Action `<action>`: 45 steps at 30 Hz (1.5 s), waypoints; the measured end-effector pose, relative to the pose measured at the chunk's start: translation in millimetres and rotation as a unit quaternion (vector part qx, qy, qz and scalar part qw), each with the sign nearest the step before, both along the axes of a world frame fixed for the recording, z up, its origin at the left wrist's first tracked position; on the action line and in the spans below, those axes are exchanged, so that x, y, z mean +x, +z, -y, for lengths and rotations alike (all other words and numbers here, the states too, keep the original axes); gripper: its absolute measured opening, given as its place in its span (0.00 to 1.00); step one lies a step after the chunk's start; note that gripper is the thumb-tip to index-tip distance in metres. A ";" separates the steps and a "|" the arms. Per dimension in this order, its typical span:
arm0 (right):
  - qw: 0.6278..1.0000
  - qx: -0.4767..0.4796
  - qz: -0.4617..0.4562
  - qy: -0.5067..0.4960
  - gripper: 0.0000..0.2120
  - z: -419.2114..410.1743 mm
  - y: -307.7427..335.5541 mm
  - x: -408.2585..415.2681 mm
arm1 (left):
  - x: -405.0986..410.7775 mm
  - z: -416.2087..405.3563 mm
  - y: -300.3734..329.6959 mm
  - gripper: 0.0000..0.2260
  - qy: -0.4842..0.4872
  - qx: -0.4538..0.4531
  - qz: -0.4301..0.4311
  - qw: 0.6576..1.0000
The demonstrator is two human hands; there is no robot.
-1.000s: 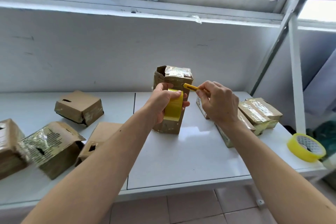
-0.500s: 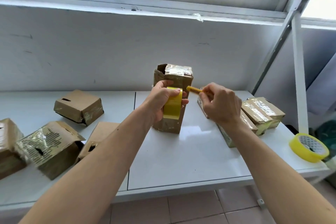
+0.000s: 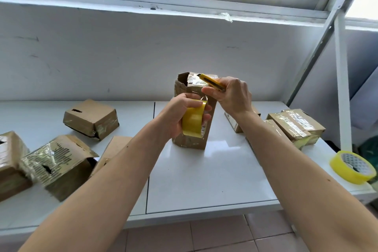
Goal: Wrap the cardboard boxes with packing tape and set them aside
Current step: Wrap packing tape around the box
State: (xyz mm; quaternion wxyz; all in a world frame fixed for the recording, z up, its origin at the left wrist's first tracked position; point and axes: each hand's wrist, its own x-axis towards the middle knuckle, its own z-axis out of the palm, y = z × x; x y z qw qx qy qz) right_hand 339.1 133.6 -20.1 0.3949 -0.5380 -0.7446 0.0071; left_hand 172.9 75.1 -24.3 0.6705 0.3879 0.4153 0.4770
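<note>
A tall cardboard box stands upright on the white table, its top partly taped and torn open at the left corner. My left hand grips a yellow tape roll against the box's front face. A strip of clear tape runs from the roll up to the box. My right hand holds a yellow utility knife near the box's top, blade end pointing up and left.
Several cardboard boxes lie on the left: one further back, a taped one near the front. More taped boxes sit on the right. A second yellow tape roll lies by the table's right edge. A metal post stands at the right.
My right hand has risen with the knife, which now points up and left over the box top. The left hand still holds the roll on the box.
</note>
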 end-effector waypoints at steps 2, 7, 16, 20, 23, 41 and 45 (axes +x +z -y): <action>1.000 -0.002 0.020 -0.004 0.23 -2.7 -4.3 5.8 | -5.6 1.9 -0.6 0.09 -0.010 -0.024 -0.008 1.000; 0.999 -0.017 -0.009 -0.041 0.30 -5.1 -11.5 12.5 | -13.4 9.6 -23.6 0.11 0.008 -0.064 -0.038 0.997; 0.998 -0.013 0.000 -0.064 0.35 -6.8 -4.7 -8.0 | -16.2 8.1 -31.9 0.12 0.051 -0.055 -0.035 0.997; 0.997 -0.067 -0.001 -0.043 0.40 -5.5 6.9 -6.6 | -20.8 11.2 -34.4 0.12 0.058 -0.056 -0.037 0.996; 0.989 -0.119 0.084 -0.036 0.51 0.8 26.5 -4.9 | -21.6 17.3 -38.2 0.10 0.057 -0.059 -0.039 0.996; 0.960 -0.204 -0.192 -0.015 0.43 126.8 -112.7 2.5 | -18.5 53.3 -76.0 0.25 0.126 -0.113 -0.176 0.970; 0.919 -0.235 -0.316 -0.032 0.31 105.7 -103.1 10.4 | -22.7 54.7 -93.9 0.29 0.120 -0.146 -0.213 0.959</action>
